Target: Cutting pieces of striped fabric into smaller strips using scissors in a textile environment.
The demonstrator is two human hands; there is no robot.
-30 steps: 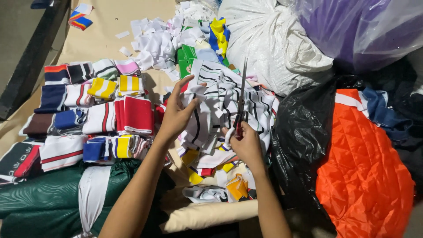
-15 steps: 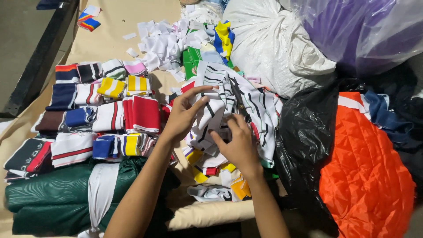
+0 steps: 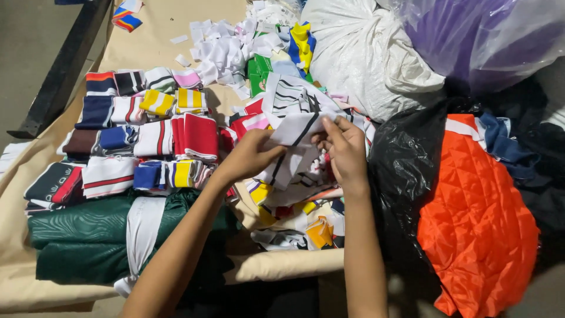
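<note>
My left hand and my right hand both grip a white knit strip with black stripes, held stretched between them above a loose heap of striped collar pieces. The heap mixes white, black, red and yellow fabric. The scissors seen in the right hand earlier are out of sight now. To the left, folded striped knit pieces lie in neat rows on the tan table cover.
Green folded cloth lies at the front left. An orange quilted fabric and a black plastic bag sit at the right. A white sack and a purple bag stand behind. Small white scraps are scattered further back.
My right hand held scissors upright a second ago, then lowered into the heap. Now both hands have lifted a white black-striped strip from the pile and hold it between them.
</note>
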